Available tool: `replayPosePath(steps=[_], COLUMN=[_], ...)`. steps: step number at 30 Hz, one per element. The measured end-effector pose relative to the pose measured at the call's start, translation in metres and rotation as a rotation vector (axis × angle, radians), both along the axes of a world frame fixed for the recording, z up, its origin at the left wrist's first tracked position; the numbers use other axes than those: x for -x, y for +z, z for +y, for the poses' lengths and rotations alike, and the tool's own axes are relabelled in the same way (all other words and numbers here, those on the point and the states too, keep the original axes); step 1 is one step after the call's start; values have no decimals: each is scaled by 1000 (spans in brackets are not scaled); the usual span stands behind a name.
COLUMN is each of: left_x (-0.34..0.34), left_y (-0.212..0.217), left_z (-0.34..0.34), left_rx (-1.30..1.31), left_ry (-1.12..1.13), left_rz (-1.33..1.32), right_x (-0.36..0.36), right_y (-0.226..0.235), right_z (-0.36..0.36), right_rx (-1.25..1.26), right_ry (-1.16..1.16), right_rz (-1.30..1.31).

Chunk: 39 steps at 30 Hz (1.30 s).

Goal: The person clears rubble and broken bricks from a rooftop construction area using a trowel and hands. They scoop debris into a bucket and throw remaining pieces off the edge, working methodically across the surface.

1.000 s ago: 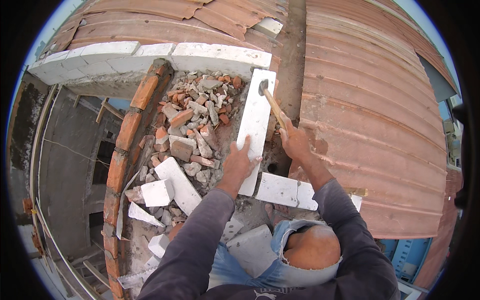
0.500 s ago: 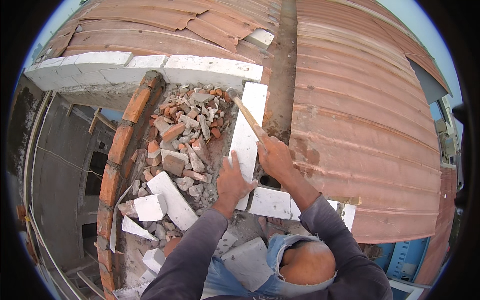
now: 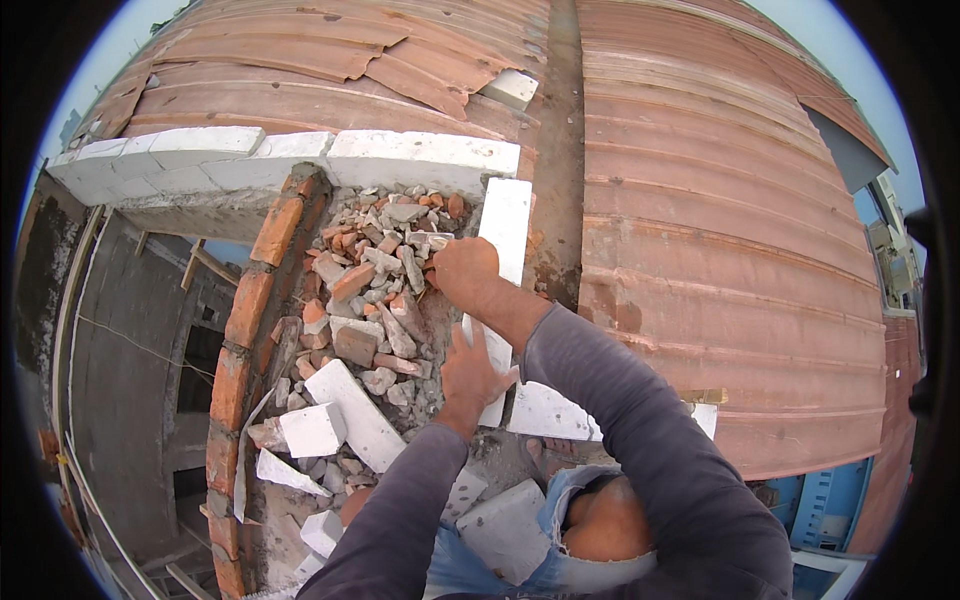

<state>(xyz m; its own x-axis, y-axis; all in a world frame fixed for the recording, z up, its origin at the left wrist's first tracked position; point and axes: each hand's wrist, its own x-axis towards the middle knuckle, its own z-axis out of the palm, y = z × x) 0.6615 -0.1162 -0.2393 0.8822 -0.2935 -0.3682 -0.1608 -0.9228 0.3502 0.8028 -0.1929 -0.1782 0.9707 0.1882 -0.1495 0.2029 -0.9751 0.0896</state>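
Rubble (image 3: 375,290) of broken red and grey brick fills the gap beside a long white block (image 3: 500,270) standing on edge. His left hand (image 3: 470,370) lies flat and unclenched against that block's lower end. His right hand (image 3: 465,268) is closed in a fist at the rubble's edge; what it grasps I cannot tell.

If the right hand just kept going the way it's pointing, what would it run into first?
The right hand points left and slightly up the picture, toward the rubble heap of broken brick and grey block pieces. It would likely meet those fragments at once; it already seems to touch them, though depth is unclear.
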Motion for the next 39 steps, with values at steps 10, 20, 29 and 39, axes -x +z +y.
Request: replayPosePath(steps=[10,20,29,39], left_x=[-2,34,24,20], left_y=[-37,-83,-74,-65], left_z=[19,69,73,70], left_rx=[409,812,874,789], left_ry=[52,297,193,187], left_rz=[-87,348,352,423], right_x=[108,226,164,181], right_y=[32,-7,53,-16], right_z=[-104,-123,-118,-98], right_rx=[-456,-1304,-1412,-795], right_ry=[-342,-833,-51,-456], right_rz=[19,33,-953,-80])
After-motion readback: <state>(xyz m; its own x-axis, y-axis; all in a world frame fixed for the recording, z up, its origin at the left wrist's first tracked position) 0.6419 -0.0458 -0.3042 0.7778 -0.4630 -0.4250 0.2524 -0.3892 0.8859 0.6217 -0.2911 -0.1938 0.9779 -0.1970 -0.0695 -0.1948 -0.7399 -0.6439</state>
